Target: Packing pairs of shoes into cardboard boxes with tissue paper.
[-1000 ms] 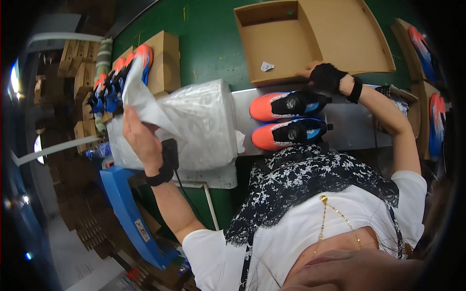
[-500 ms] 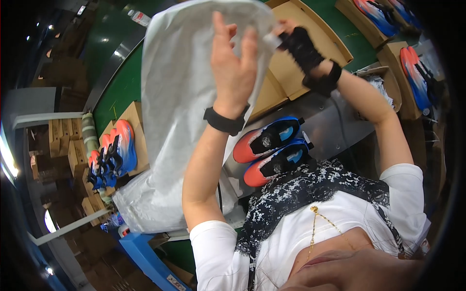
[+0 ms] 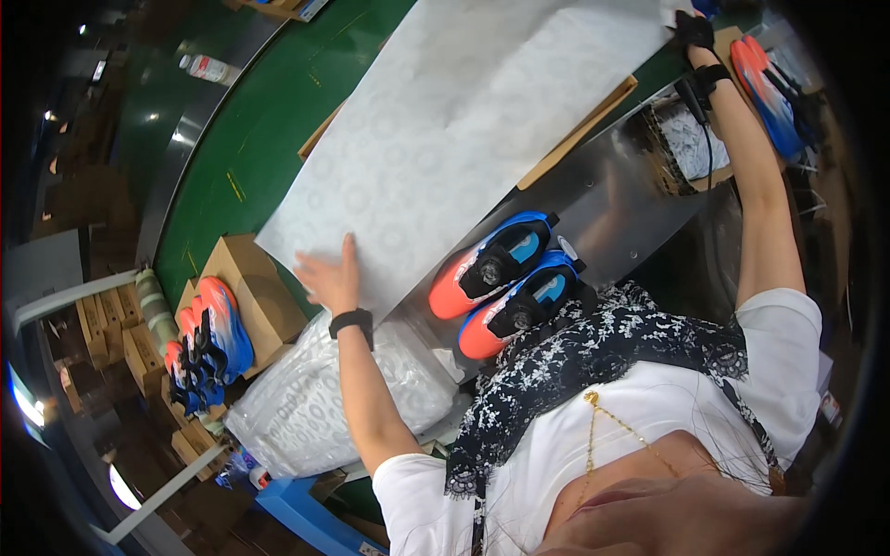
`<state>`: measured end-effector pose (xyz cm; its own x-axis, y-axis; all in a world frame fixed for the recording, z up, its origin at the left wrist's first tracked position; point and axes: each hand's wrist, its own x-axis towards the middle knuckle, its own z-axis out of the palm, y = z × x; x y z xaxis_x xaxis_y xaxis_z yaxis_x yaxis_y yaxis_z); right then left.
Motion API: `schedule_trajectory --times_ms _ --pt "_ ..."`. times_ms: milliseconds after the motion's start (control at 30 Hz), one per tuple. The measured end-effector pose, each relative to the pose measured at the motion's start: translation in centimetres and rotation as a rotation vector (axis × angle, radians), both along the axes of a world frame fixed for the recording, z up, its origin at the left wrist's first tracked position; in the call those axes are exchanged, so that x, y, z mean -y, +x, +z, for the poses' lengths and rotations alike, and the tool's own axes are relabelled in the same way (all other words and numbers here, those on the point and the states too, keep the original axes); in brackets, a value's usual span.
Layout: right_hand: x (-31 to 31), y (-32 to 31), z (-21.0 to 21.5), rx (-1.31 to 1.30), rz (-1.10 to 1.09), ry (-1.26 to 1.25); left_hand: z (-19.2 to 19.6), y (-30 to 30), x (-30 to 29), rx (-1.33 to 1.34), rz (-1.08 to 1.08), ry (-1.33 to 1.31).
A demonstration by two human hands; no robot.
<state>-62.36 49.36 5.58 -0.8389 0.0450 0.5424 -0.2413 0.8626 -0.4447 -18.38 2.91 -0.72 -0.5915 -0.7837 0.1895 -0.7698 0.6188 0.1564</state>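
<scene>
A large sheet of white tissue paper (image 3: 445, 120), faintly patterned, stretches across the open cardboard box (image 3: 579, 134) and hides most of it. At the far right my right hand (image 3: 693, 35), in a black fingerless glove, pinches the sheet's corner. My left hand (image 3: 329, 275) has its fingers spread by the sheet's near left edge; whether it touches the paper I cannot tell. Close to my body, a pair of orange and blue sports shoes (image 3: 491, 269) with black fastenings lies side by side on the metal surface.
On the left, a plastic-wrapped stack of patterned paper (image 3: 334, 398) lies near several orange-blue shoes (image 3: 218, 324) and a cardboard box (image 3: 255, 278). More shoes (image 3: 769, 97) and a carton of crumpled white material (image 3: 686, 139) are at right. A green conveyor belt (image 3: 246, 157) runs behind; a bottle (image 3: 206, 69) stands beyond.
The paper has come away from the stack and spread over the box. My right hand has moved right with its corner; my left hand has dropped down and left.
</scene>
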Motion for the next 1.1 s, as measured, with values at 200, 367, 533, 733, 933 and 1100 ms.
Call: schedule_trajectory --times_ms 200,367,533,733,933,1100 --pt "7.2 11.4 3.2 -0.696 0.241 0.354 -7.7 3.7 4.8 -0.463 0.176 0.63" --pt "11.4 28.1 -1.9 -0.237 1.582 0.317 -3.3 -1.0 0.5 -0.413 0.123 1.016" --pt "12.0 33.5 -7.1 -0.181 1.679 0.547 -6.6 -4.0 -2.5 -0.555 -0.029 1.426" --pt "13.9 29.4 1.7 0.01 1.804 0.421 -5.1 -2.9 -0.2 -0.613 -0.073 1.115" --pt "17.3 21.9 5.4 0.734 1.395 -0.098 -3.2 0.4 3.6 -0.654 -0.261 0.962" --pt "24.2 19.3 -0.5 0.416 0.849 0.297 5.0 -2.2 0.5 -0.575 -0.311 0.931"
